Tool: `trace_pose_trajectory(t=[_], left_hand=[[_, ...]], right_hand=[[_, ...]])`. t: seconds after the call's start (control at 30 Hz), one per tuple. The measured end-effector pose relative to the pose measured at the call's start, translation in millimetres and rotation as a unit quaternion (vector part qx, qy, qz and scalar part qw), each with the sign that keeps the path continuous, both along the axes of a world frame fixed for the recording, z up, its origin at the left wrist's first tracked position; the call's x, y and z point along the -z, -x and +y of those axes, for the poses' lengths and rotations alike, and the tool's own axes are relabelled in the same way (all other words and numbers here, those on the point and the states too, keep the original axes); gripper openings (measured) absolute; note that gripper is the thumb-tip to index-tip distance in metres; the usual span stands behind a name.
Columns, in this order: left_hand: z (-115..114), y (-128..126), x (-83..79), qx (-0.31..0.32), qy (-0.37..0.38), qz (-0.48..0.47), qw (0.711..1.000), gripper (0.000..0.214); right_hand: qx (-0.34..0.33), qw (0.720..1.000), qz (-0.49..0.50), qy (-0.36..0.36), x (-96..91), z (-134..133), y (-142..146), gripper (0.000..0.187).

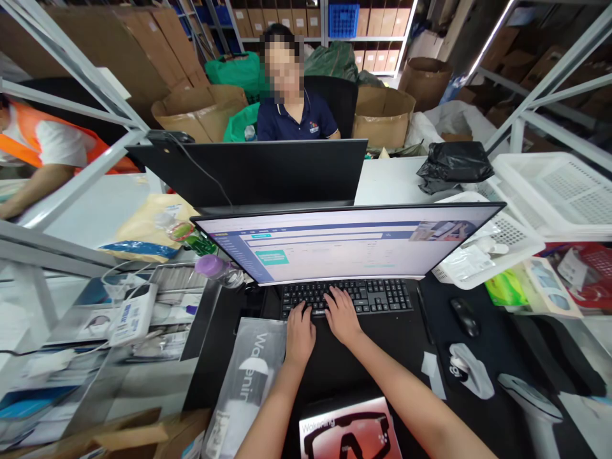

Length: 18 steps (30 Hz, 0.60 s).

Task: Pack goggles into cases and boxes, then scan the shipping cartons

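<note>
Both my hands rest on a black keyboard under a wide monitor that shows a web form. My left hand lies on the left keys with its fingers stretched out and holds nothing. Beside it, my right hand has its fingers spread flat over the middle keys, also holding nothing. A boxed pair of red goggles lies between my forearms at the near edge. Just left of my left arm sits a grey plastic bag.
A black mouse and a white handheld scanner lie to the right. White baskets stand at the right. A purple-capped bottle lies left of the monitor. A person in a dark shirt sits opposite behind another monitor.
</note>
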<state>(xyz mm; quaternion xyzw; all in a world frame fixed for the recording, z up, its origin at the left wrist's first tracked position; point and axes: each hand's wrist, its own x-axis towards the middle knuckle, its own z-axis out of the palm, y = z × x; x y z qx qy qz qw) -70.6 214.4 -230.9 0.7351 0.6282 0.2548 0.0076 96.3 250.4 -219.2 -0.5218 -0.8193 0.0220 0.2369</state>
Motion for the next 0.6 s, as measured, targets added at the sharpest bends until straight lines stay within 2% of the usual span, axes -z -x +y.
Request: trace_pose_trajectory(t=[0.13, 0.23, 0.37, 0.6], left_hand=[[-0.3, 1.1, 0.8, 0.006, -0.002, -0.001, 1.0, 0.042], [0.0, 1.3, 1.5, 0.006, -0.003, -0.004, 1.0, 0.041], [0.5, 1.7, 2.9, 0.009, -0.001, -0.007, 1.0, 0.04], [-0.8, 3.8, 3.4, 0.015, -0.001, -0.01, 1.0, 0.04]], right_hand=[[-0.018, 1.0, -0.016, -0.002, 5.5, -6.0, -1.5, 0.036], [-0.006, 1.0, -0.015, -0.005, 6.8, -8.1, -4.3, 0.032], [0.016, 1.0, -0.02, 0.0, 3.0, -8.5, -4.3, 0.032], [0.001, 0.999, -0.037, -0.002, -7.2, -5.0, 11.7, 0.032]])
